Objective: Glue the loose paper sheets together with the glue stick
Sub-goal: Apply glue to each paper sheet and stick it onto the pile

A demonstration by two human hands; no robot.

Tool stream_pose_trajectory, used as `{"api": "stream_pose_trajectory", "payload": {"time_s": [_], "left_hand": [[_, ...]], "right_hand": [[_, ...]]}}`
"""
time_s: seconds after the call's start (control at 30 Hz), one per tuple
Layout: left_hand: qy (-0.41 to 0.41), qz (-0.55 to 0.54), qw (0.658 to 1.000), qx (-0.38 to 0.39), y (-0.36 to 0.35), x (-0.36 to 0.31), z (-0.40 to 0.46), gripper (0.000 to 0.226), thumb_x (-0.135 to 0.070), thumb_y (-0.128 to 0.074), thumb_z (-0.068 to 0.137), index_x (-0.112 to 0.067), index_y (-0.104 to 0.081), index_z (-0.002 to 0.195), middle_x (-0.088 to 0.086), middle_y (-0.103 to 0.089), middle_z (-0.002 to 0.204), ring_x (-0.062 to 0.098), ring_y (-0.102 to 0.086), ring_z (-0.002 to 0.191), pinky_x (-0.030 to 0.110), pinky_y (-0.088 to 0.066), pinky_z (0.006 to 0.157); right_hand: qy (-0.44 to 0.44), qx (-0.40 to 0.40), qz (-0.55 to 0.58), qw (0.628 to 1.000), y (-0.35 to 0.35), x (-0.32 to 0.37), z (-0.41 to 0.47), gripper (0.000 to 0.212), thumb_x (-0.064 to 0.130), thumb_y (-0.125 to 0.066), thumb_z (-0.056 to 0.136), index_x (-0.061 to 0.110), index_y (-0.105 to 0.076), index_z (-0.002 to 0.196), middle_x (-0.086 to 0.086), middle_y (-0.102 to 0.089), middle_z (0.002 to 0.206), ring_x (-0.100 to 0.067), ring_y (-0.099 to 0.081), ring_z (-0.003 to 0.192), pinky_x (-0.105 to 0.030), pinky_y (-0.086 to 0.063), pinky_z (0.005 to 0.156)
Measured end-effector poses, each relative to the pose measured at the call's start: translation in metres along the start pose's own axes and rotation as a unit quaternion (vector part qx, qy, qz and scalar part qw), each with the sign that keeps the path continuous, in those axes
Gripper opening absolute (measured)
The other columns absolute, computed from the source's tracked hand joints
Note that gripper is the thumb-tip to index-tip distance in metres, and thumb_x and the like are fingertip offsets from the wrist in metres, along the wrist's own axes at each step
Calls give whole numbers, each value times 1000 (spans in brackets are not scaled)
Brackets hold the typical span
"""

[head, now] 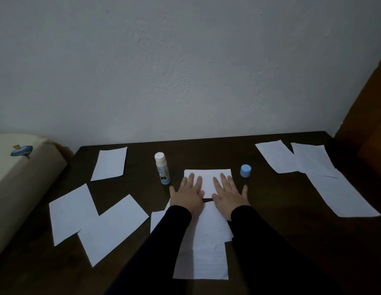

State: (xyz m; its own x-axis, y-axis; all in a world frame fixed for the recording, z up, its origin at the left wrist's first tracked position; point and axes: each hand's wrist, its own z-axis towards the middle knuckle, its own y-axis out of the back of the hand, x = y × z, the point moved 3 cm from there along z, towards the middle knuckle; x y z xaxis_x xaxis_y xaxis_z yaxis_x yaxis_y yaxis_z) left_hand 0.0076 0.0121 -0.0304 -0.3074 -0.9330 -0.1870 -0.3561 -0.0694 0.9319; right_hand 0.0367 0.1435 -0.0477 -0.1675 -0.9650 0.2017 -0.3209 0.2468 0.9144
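Both hands were laid flat, fingers straight and spread, on the near half of a small lined sheet [207,177] at the table's centre: the left hand [186,193] at its 7 o'clock corner, the right hand [229,193] at its 5 o'clock corner, with dark sleeves [249,241] reaching back toward 6 o'clock. Nothing was pinched or gripped. A stack of lined sheets [206,252] was seen directly at 6 o'clock of the pressed sheet, under the wrists, with a thin dark gap between the two. The glue stick [162,168] stood upright and uncapped just at 9 o'clock of the sheet, apart from the left hand. Its blue cap [245,170] was placed at 3 o'clock, near the sheet's corner. Loose sheets [95,222] were scattered at 8 o'clock, one more [109,163] at 10 o'clock, and overlapping ones [313,171] at 2 o'clock on the dark table [270,199].
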Motion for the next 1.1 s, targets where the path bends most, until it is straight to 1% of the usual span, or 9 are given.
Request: {"api": "stream_pose_trajectory", "payload": {"time_s": [0.2,0.3,0.4,0.5,0.63,0.7,0.87,1.0,1.1], "left_hand": [[45,-7,999,-16,5,18,-13,54,-28,-23,104,-19,-7,155,-1,-1,163,23,-4,150,59,-4,116],[48,-3,997,-52,11,23,-28,45,-33,-30,102,-18,-40,143,4,-27,157,27,-26,144,57,-15,112],[86,-177,955,-222,17,41,-46,23,-37,-46,97,-20,-61,95,2,-61,104,21,-60,102,41,-42,96],[172,-337,876,-299,21,65,-50,21,-29,-63,91,-17,-56,107,3,-55,107,15,-57,95,30,-48,85],[188,-450,826,-283,27,80,-30,64,-23,-73,85,-13,-40,139,7,-49,135,19,-51,120,34,-44,102],[160,-464,829,-270,32,81,-19,68,-23,-72,86,-15,-36,143,4,-50,139,21,-49,126,37,-42,106],[114,-425,871,-220,35,82,-10,39,-27,-60,94,-17,-50,130,2,-58,127,19,-53,118,35,-42,100],[105,-453,861,-206,29,91,-35,26,-32,-48,99,-17,-43,120,7,-56,120,21,-55,110,36,-46,92],[103,-392,899,-165,17,108,-61,43,-42,-61,90,-21,-38,120,4,-54,117,21,-54,107,43,-49,94]], "right_hand": [[-47,1,22,999,-2,-1,-9,61,40,-17,102,21,13,152,3,22,159,-16,20,146,-58,7,113],[-44,7,27,999,2,-2,-13,63,45,-17,102,19,10,153,3,19,160,-16,17,146,-58,5,114],[-41,-27,28,998,14,1,-14,65,52,-24,100,18,-9,154,-1,-2,162,-21,-1,149,-56,-7,115],[-23,-119,21,992,27,0,-10,57,49,-35,98,19,-31,147,-4,-32,151,-24,-30,136,-47,-29,108],[-37,-128,24,991,29,-5,7,67,56,-43,94,22,-26,149,-3,-25,155,-25,-26,138,-47,-29,108],[-49,-106,12,993,27,-9,14,76,62,-44,91,24,-18,152,-2,-19,158,-26,-20,142,-49,-24,112],[-53,-108,28,992,23,-12,18,84,62,-48,89,27,-8,153,1,-25,157,-27,-22,141,-51,-22,113],[-46,-139,52,988,22,-9,7,79,58,-51,90,27,-13,152,0,-37,149,-25,-29,138,-50,-24,112],[-45,-173,64,982,25,-7,1,76,54,-57,88,28,-21,151,-1,-47,139,-24,-38,131,-47,-30,109]]}}
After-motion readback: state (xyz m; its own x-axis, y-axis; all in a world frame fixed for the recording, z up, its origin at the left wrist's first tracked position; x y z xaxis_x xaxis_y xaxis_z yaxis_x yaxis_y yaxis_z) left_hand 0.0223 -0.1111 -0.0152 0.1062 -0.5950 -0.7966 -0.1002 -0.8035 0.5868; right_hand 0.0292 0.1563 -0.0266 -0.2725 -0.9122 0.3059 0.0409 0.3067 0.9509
